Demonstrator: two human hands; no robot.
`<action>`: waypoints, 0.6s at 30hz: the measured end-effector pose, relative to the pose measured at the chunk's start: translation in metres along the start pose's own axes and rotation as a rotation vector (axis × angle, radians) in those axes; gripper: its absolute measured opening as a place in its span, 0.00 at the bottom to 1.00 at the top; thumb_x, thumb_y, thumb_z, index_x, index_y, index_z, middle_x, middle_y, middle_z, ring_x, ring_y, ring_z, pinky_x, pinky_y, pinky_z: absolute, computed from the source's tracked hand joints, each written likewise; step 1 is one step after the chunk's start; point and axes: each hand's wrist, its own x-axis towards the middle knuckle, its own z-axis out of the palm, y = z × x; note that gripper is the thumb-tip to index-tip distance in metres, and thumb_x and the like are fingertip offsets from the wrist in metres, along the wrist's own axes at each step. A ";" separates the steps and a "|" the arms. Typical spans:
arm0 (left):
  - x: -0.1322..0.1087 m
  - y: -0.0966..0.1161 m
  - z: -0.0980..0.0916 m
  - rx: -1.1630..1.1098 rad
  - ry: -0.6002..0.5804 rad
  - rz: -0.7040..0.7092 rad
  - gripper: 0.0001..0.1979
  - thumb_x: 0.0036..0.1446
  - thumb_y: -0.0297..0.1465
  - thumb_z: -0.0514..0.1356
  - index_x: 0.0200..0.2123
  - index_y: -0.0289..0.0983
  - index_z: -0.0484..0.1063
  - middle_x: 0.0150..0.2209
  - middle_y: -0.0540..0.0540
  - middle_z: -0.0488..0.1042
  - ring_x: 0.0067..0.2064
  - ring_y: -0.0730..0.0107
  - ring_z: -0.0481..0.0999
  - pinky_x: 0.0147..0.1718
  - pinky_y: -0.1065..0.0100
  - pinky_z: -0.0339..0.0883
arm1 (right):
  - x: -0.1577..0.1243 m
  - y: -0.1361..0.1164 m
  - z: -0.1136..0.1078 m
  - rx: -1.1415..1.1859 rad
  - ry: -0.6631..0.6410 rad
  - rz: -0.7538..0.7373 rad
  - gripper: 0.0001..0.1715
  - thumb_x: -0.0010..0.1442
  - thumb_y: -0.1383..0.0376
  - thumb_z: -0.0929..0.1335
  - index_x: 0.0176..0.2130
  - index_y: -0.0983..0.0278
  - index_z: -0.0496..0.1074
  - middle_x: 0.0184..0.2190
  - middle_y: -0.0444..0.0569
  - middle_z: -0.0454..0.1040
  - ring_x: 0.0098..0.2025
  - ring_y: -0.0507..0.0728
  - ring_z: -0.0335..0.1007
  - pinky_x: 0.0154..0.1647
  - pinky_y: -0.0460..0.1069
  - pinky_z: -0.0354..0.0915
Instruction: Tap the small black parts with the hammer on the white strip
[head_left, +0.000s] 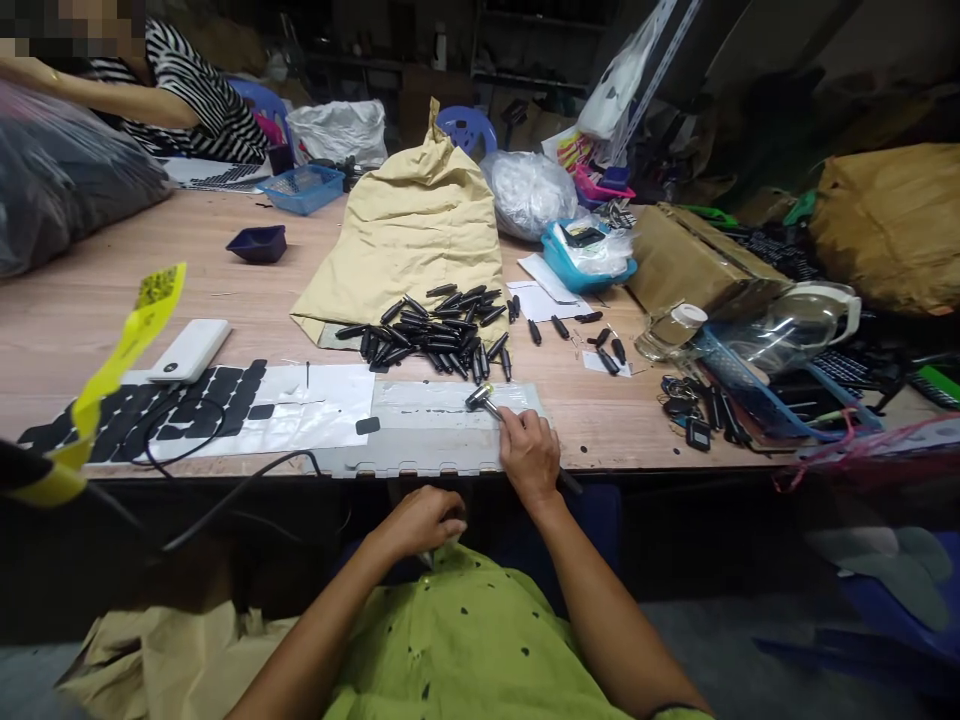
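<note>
My right hand (530, 455) is closed round the handle of a small hammer (480, 397) at the front edge of the table. The metal head of the hammer rests over a grey-white mat (450, 430). My left hand (424, 520) is below the table edge, in front of the green spotted shirt (465, 630). Its fingers are curled in towards the thumb, and whatever they hold, if anything, is hidden. Just beyond the mat lies a heap of black tapered plastic pieces (427, 335), partly on a beige cloth (420, 220).
White sheets with black stickers (225, 400), a white power bank (191, 350) and a cable lie left. A dark tray (257, 244) stands farther back. At right are a cardboard box (697, 265), a clear jug (799, 325) and a blue basket (780, 385). Another person (195, 90) sits at far left.
</note>
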 end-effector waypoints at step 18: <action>0.132 -0.049 -0.122 0.340 0.633 -0.376 0.08 0.56 0.27 0.62 0.39 0.42 0.78 0.46 0.37 0.72 0.53 0.42 0.67 0.52 0.46 0.65 | 0.000 -0.002 0.004 0.044 0.032 -0.015 0.16 0.66 0.68 0.65 0.49 0.57 0.78 0.33 0.49 0.68 0.37 0.58 0.58 0.37 0.51 0.50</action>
